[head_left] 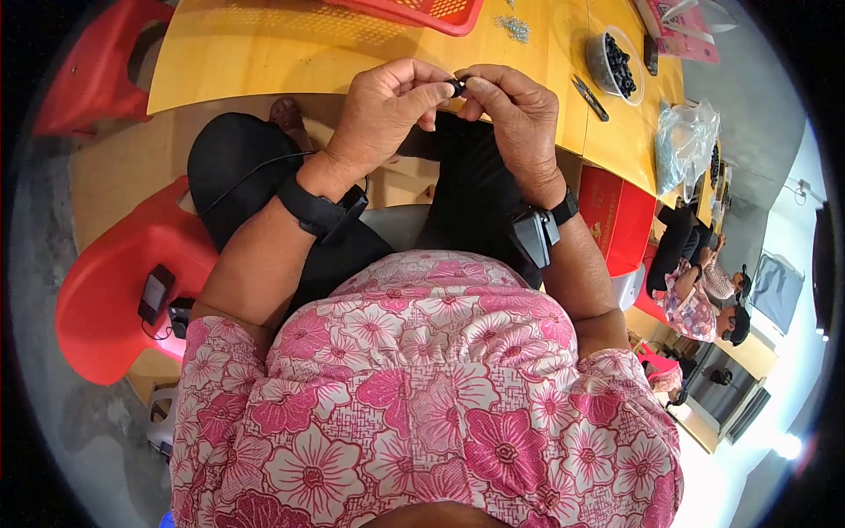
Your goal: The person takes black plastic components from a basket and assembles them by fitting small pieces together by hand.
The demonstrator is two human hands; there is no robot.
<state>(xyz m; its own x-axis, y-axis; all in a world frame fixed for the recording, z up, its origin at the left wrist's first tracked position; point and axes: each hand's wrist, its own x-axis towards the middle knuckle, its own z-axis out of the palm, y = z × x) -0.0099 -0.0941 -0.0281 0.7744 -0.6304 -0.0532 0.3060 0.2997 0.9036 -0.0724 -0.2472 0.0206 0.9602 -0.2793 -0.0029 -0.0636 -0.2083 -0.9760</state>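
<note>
Two hands meet at the yellow table [352, 53] edge: the left hand [383, 110] and right hand [519, 114] both have fingers clamped on one small black part [457, 85]. Rightward lie one pair of snips [590, 97], one bowl of black parts [616, 63], one plastic bag [687, 141].

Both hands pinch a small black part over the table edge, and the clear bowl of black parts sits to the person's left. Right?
Not quite. The head view shows the bowl to the person's right. Both the left hand and right hand do pinch the small black part over the table edge.

Assembly workshop, long worktable [264, 62], parts bowl [613, 63]
</note>
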